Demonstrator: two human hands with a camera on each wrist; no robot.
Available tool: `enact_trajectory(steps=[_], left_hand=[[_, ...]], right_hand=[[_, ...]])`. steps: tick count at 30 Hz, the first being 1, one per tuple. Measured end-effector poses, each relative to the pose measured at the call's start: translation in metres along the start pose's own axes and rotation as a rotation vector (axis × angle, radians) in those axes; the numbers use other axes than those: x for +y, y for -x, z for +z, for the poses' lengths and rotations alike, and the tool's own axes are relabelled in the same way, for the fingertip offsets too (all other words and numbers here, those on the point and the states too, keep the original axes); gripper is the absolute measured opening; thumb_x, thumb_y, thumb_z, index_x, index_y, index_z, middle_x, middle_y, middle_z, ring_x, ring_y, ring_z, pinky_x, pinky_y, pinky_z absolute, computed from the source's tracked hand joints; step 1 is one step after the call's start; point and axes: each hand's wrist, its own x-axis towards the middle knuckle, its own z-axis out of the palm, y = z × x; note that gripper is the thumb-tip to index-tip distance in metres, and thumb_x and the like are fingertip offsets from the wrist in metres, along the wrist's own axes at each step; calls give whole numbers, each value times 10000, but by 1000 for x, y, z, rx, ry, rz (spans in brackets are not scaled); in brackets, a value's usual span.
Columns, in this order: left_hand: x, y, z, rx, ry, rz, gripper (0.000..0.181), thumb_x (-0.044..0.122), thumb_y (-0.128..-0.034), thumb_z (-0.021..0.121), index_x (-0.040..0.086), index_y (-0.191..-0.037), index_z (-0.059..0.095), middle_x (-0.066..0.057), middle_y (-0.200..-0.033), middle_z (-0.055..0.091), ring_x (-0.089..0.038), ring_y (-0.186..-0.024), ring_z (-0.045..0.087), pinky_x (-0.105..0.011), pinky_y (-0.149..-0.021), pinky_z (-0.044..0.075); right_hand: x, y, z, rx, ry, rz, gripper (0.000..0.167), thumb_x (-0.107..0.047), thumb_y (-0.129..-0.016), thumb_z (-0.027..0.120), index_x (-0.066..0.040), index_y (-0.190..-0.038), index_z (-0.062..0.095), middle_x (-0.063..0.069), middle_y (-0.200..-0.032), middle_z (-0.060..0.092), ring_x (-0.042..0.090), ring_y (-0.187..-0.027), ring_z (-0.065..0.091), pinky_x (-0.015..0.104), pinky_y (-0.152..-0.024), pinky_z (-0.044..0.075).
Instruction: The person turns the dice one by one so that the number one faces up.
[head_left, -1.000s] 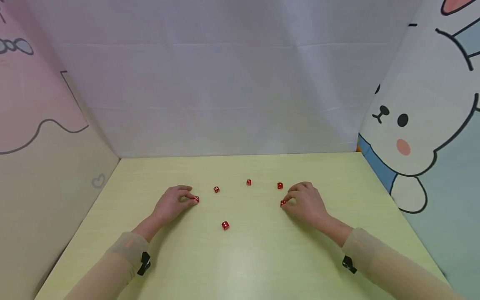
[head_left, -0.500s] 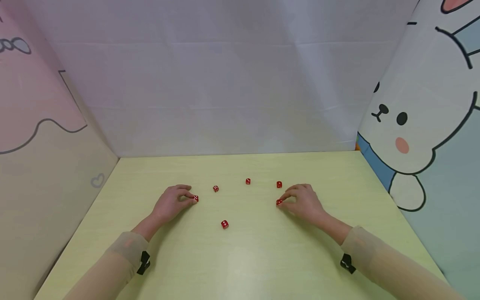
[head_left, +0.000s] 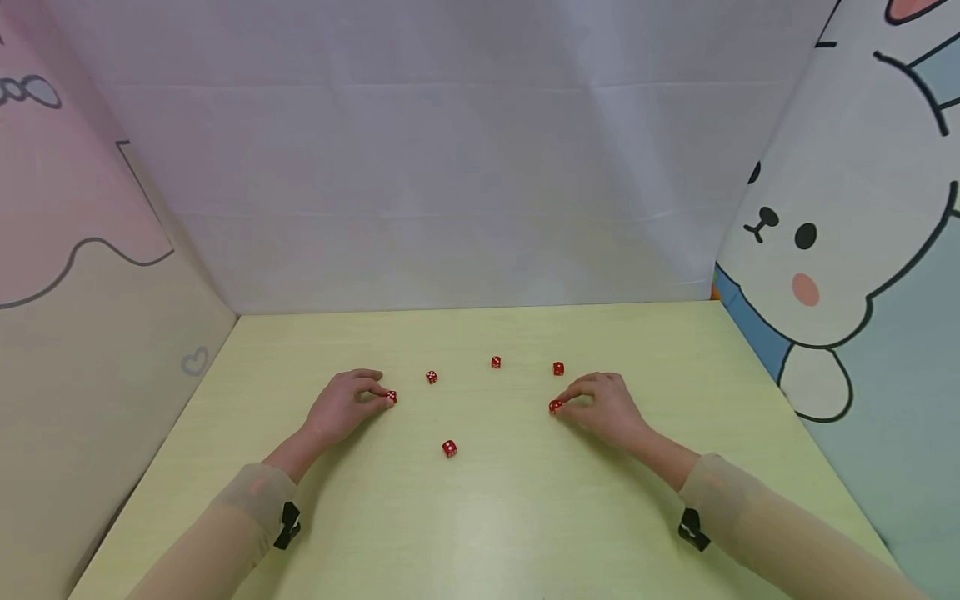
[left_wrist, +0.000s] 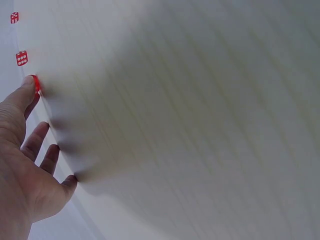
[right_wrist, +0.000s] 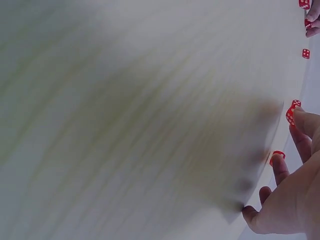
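Between thumb and index finger, the left hand (head_left: 347, 408) pinches a red die (head_left: 392, 397) at the left of the table; the left wrist view shows the thumb over this die (left_wrist: 36, 84). On the right, the right hand (head_left: 606, 410) pinches another red die (head_left: 555, 407) at its fingertips, low over or on the table. Behind the right hand lies a red die (head_left: 558, 368). Two more, a die (head_left: 432, 377) and a die (head_left: 496, 362), lie along the back between the hands. Nearer the front is a single die (head_left: 450, 448).
The pale yellow table (head_left: 480, 533) meets a white cloth wall (head_left: 450, 200) at its back. A pink and cream panel (head_left: 90, 333) stands at the left, and a panel with a cartoon animal (head_left: 840, 275) at the right.
The right hand has moved a little to the left with its die, away from where it was at first. The left hand and the loose dice have stayed put.
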Motion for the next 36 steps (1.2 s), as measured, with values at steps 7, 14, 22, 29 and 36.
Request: enact_trajectory(steps=[7, 14, 22, 29, 36], left_hand=[[1, -1, -2, 0, -9, 6, 143, 251, -935, 775, 118, -980, 798, -176, -1371, 625, -450, -1333, 487, -608, -1125, 351], [1, -3, -3, 2, -17, 10, 135, 252, -933, 778, 125, -974, 798, -170, -1367, 630, -449, -1329, 491, -607, -1126, 350], [2, -4, -4, -1, -24, 7, 146, 258, -931, 780, 120, -974, 800, -170, -1362, 632, -448, -1322, 498, -605, -1120, 359], [3, -4, -5, 0, -30, 11, 158, 267, -930, 780, 118, -980, 800, -167, -1361, 633, -446, -1318, 501, -601, -1119, 363], [3, -4, -6, 3, -19, 8, 138, 257, -927, 783, 128, -971, 802, -171, -1362, 631, -447, -1317, 501, -606, -1116, 363]], right_hand=[[-1, 1, 1, 4, -27, 43, 108, -284, -878, 827, -205, -952, 823, 89, -1188, 661, 395, -1237, 448, 577, -1097, 300], [-2, 2, 3, 3, -23, 68, 123, -304, -884, 817, -210, -964, 824, 135, -1248, 623, 431, -1281, 394, 602, -1070, 318], [0, 3, 3, 7, -19, 68, 131, -319, -883, 818, -224, -972, 819, 129, -1259, 613, 427, -1291, 381, 605, -1054, 329], [2, 4, 2, 3, -13, 70, 135, -329, -891, 811, -223, -975, 817, 109, -1257, 615, 417, -1295, 380, 598, -1058, 336], [3, 5, -1, 4, -14, 78, 118, -286, -886, 813, -208, -975, 820, 107, -1242, 620, 408, -1293, 380, 590, -1048, 365]])
